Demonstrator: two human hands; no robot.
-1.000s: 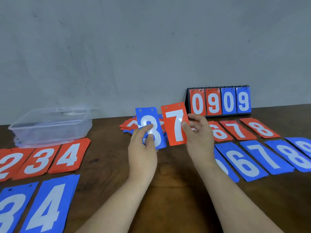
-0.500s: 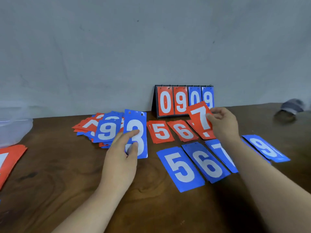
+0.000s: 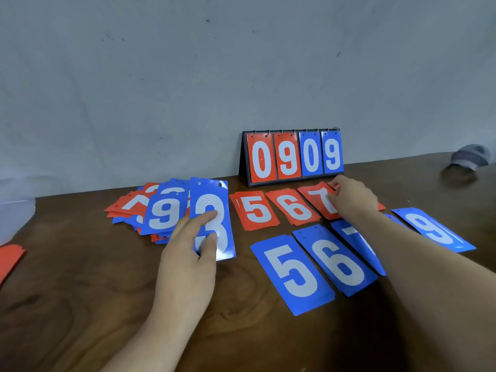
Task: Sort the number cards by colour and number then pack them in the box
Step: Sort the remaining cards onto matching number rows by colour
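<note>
My left hand (image 3: 188,253) pinches a blue 3 card (image 3: 212,200) and holds it upright just right of the mixed heap of red and blue cards (image 3: 161,210). My right hand (image 3: 351,200) holds a red 7 card (image 3: 316,200) down on the red 7 pile. Red 5 (image 3: 255,210) and red 6 (image 3: 292,208) piles lie left of it. In front lie blue 5 (image 3: 292,272), blue 6 (image 3: 335,261), blue 7 (image 3: 359,242) and blue 9 (image 3: 432,229) piles. My right forearm hides part of the blue row. The clear plastic box (image 3: 13,210) shows only at the left edge.
A flip scoreboard (image 3: 292,157) reading 0909 stands against the wall behind the red piles. A corner of a red pile (image 3: 8,259) pokes in at the left edge. A grey object (image 3: 469,157) lies at the far right of the wooden table (image 3: 107,304).
My view swung right, away from the box and the low-number piles. My right hand carried the red 7 down onto the red 7 pile. My left hand kept the blue 3.
</note>
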